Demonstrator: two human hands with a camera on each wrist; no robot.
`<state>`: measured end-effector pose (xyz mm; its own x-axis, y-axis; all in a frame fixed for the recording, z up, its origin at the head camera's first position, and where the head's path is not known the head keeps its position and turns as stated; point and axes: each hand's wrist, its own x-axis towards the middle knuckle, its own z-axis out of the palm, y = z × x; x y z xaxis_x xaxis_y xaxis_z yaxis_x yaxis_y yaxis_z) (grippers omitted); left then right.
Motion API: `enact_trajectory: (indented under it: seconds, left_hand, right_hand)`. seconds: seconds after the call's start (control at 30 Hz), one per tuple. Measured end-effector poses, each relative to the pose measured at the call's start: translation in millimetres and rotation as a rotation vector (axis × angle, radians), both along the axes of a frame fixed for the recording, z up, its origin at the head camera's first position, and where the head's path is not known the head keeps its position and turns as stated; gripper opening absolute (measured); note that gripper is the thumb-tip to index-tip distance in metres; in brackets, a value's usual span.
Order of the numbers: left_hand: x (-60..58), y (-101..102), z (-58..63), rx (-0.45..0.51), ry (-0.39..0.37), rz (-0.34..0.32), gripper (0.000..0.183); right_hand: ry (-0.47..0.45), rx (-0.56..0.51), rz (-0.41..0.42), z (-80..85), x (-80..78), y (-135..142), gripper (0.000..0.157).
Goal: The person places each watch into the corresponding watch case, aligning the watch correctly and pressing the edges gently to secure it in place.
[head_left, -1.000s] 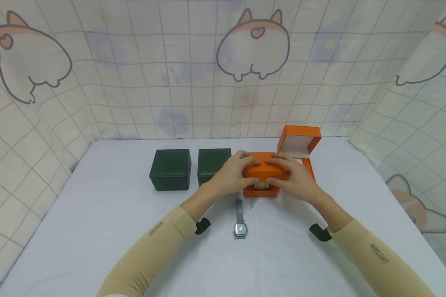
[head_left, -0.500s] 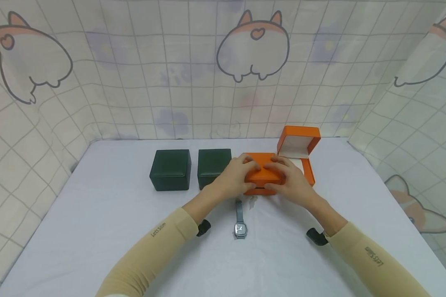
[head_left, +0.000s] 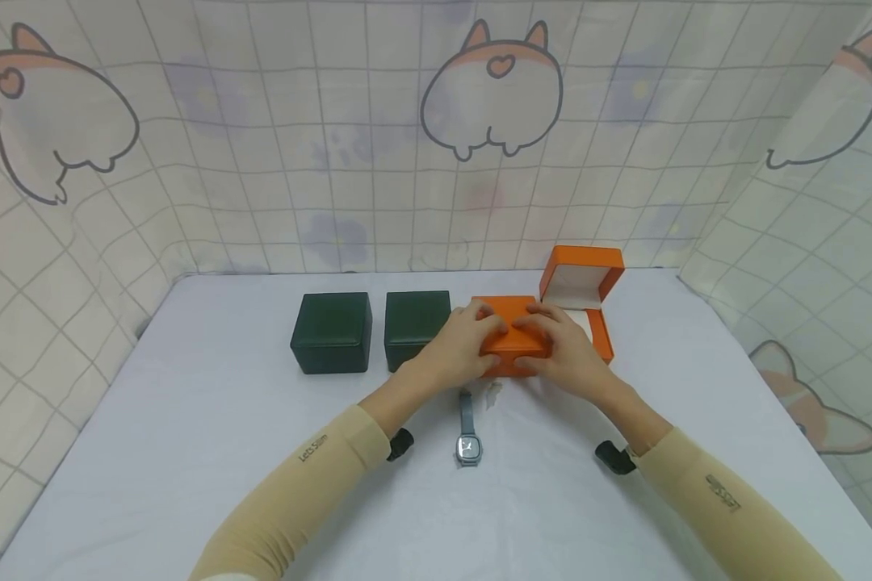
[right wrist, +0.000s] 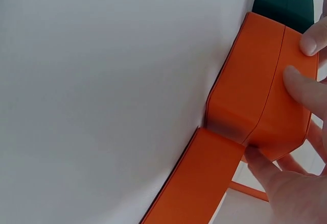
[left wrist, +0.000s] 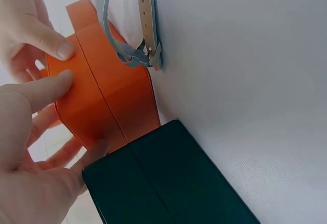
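Observation:
The near orange watch box sits between both hands with its lid down and a thin seam around it. My left hand grips the lid from the left, thumb on the front face and fingers over the top and side. From the other side my right hand holds the same lid, its thumb also on the front. A wristwatch with a grey-blue strap lies in front of the box; its buckle end shows in the left wrist view. The box's inside is hidden.
Right behind the right hand stands a second orange box, lid up, with a pale lining. Two dark green boxes, the nearer one beside my left hand, stand to the left with lids down. A white cloth covers the table.
The orange box's lid has come down under both hands. A tan item seen inside its front opening one second ago is now covered. The watch and green boxes stay put.

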<state>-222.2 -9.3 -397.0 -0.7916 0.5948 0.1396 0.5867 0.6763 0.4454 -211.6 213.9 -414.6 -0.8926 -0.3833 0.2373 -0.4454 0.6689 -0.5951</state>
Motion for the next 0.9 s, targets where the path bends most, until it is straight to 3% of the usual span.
enact_trajectory:
  seconds: [0.43,0.9]
  left_hand:
    - [0.2,4,2.8,-0.083,0.021,0.038,0.04]
    - [0.0,-3,-0.4,-0.039,0.05,0.012,0.044]
  right_hand:
    - [-0.009,0.006,0.002,1.1,-8.7,1,0.052]
    - [-0.014,0.01,-0.009,2.0,-6.2,2,0.054]
